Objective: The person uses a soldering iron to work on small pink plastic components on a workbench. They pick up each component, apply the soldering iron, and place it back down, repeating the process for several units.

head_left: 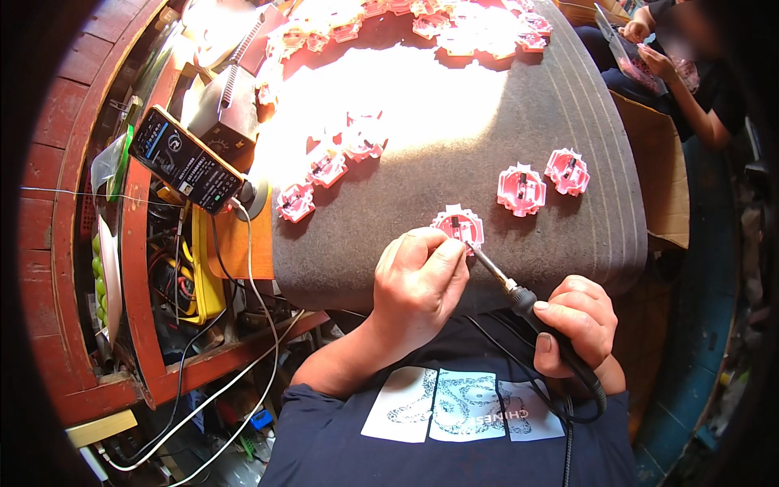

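- While the right hand (578,325) grips the soldering iron (523,299), its tip meets the near side of the pink part (461,223), at the near edge of the dark table (389,243).
- Left hand (418,280): thumb and forefinger pinched at that part; can't tell what's between them.
- Risk: burnt left fingers, probably, if the tip slips; they're right beside it.
- Part might skid or scorch if nudged or overheated.
- Iron's black cord (572,438) runs over the dark shirt (324,430); a snag could jerk the tip.
- Around: two pink parts (522,190) to the right, pink row (328,166) left, phone (187,158) beyond that.
- In the way: left hand covers part of the pink part; glare washes out the far tabletop.
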`<state>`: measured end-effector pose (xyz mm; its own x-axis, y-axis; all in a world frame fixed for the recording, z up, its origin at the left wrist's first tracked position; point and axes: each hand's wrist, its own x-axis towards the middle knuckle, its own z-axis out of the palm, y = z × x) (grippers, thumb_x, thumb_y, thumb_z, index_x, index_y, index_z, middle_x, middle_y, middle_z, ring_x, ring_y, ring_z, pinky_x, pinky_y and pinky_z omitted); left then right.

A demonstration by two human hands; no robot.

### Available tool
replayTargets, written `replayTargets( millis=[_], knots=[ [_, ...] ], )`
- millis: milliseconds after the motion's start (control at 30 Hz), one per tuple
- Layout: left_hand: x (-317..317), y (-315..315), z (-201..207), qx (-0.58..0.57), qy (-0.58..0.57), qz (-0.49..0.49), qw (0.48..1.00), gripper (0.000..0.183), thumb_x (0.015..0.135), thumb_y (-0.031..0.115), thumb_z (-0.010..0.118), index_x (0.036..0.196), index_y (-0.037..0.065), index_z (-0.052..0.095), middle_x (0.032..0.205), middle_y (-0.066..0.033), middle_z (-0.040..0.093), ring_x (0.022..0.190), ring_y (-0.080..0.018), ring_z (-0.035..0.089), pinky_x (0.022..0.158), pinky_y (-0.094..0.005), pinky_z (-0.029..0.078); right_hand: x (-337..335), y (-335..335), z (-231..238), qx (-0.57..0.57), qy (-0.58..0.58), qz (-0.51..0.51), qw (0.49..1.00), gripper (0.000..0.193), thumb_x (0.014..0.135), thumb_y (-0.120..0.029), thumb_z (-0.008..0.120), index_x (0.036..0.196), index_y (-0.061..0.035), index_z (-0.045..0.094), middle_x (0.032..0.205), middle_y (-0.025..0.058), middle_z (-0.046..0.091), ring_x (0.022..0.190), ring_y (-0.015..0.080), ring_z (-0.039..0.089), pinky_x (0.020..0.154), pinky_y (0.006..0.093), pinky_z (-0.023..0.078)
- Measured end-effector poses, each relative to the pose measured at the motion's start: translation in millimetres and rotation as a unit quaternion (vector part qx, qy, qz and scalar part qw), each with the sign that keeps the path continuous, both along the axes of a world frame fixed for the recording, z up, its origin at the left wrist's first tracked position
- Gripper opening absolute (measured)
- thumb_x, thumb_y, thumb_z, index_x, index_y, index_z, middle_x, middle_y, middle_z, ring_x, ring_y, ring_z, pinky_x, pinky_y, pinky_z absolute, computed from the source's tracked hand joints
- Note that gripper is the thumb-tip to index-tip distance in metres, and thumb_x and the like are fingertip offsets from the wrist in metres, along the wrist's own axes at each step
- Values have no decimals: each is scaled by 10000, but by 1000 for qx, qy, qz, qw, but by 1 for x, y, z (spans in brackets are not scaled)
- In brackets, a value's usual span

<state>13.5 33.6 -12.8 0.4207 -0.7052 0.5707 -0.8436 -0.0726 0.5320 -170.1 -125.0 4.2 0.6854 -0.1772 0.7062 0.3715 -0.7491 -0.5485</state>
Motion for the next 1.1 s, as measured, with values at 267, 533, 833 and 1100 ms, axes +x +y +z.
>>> replayTargets(
  millis=[267,533,833,1100],
  knots=[
    [0,-1,0,2,-7,10,1000,238,815,-38,837,1030,18,751,966,-121,679,761,-261,706,664,-364,578,0,2,-1,1,-1,-16,1000,309,772,-68,718,1063,34,707,715,82,644,578,237,614,574,365,519],
    [1,0,-1,0,-6,2,1000,250,810,-56,833,1040,8,755,968,-125,683,776,-258,713,680,-355,585,0,1,1,17,3,-21,1000,291,785,-77,719,1055,30,702,716,88,643,570,246,611,569,370,524],
    [1,0,1,-1,-7,2,1000,238,810,-59,832,1028,1,757,957,-126,681,778,-258,714,682,-354,585,-3,1,0,18,-18,-40,999,281,826,-90,719,1074,38,695,740,93,646,583,243,614,573,370,529],
    [0,-1,0,-3,-4,2,1000,233,819,-62,832,1031,-2,756,960,-125,680,761,-248,712,665,-344,581,3,2,-1,11,-19,-12,1000,317,774,-53,724,1074,45,696,697,90,627,540,232,590,533,359,493]
  ],
)
